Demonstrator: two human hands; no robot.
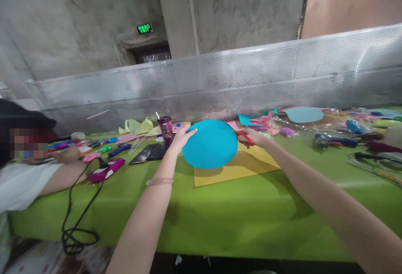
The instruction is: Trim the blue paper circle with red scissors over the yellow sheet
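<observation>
A rounded blue sheet, paper or felt, is held up above the table. My left hand pinches its upper left edge, the thumb lying on the front face. In my right hand is a pair of scissors with red handles, right at the sheet's right edge. The blades are mostly hidden, so I cannot tell whether they are cutting. Below and behind the blue sheet, a yellow sheet lies flat on the green table cover.
Left of my hands stand a purple cup with a straw and a dark tablet-like thing. A magenta device trails a black cable. Another person's arm rests at far left. Craft pieces and plastic bags lie along the perforated metal barrier.
</observation>
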